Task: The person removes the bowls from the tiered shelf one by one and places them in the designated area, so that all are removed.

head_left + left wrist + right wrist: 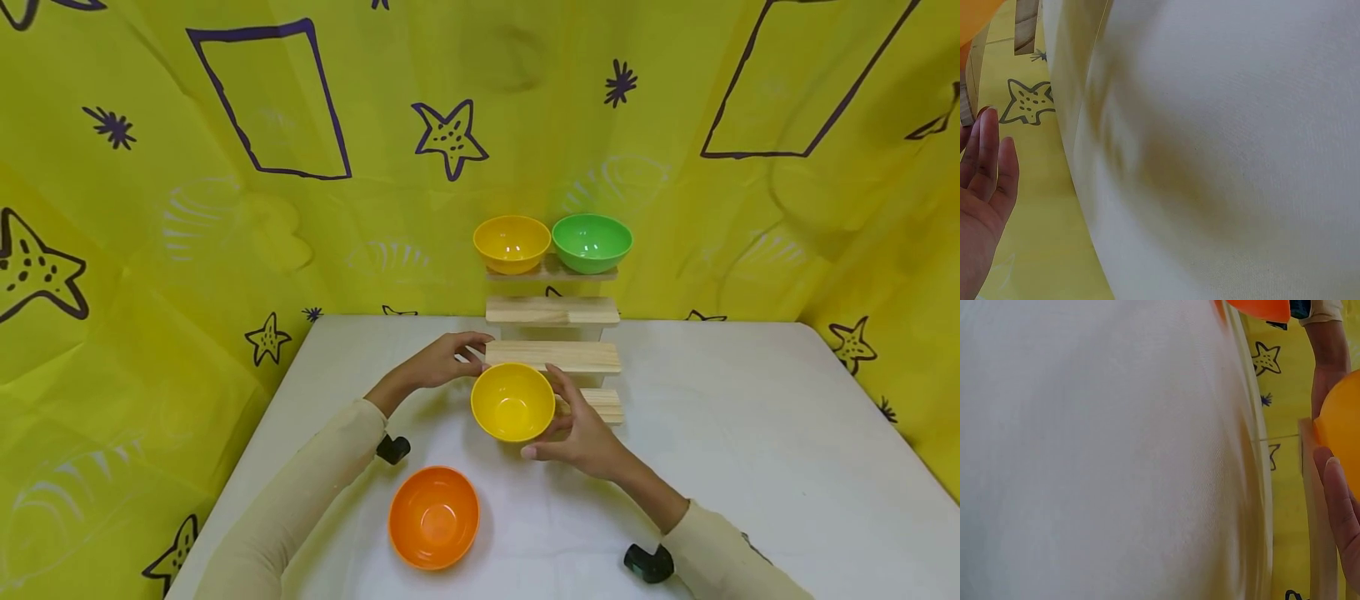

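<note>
My right hand (588, 437) grips a yellow bowl (513, 402) by its right side, thumb low in front and fingers toward the back. The bowl's open top faces the head camera, and it overlaps the lower steps of a wooden stepped rack (577, 357). At the left end of the rack's third step down, my left hand (442, 360) holds the edge between thumb and fingers. In the left wrist view the fingers (986, 156) reach up to the wood, and the thumb is hidden. An orange bowl (434, 518) sits on the table, nearer to me.
A yellow-orange bowl (512, 245) and a green bowl (592, 244) stand side by side on the rack's top step. The white-covered table (720, 417) meets a yellow patterned curtain (450, 250) behind the rack. Black devices (649, 564) sit at both wrists.
</note>
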The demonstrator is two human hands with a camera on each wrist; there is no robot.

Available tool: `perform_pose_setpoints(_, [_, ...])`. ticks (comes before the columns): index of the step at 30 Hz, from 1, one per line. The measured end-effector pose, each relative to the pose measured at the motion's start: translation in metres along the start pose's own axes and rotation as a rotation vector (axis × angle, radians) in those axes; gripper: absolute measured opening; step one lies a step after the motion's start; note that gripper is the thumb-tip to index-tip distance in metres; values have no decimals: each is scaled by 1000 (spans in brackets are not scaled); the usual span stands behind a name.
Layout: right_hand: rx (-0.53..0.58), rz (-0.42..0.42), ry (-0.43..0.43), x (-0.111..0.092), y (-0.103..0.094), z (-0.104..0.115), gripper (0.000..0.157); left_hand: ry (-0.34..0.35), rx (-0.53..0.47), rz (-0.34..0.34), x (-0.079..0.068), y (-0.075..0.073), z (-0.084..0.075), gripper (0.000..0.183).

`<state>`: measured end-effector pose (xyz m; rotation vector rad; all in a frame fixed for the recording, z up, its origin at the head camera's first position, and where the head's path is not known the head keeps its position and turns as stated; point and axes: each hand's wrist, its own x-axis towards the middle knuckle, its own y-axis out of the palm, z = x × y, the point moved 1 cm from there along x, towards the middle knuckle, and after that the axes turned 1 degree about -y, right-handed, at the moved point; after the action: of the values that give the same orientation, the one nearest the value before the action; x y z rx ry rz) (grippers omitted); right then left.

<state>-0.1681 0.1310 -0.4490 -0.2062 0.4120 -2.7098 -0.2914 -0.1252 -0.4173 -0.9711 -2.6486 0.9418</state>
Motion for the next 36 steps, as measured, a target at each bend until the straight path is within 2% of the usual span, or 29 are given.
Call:
perform_pose_setpoints(13, [-9, -30, 5, 7, 10, -1, 118, 6, -1, -10, 0, 1, 2, 53])
perform_pose_setpoints(29, [12, -23, -32, 10, 11, 0, 107, 1, 5, -2, 0, 0, 2, 54])
perform_pose_setpoints(36, [31, -23, -71, 4, 9, -1, 104, -4, 8, -1, 2, 0, 2, 57])
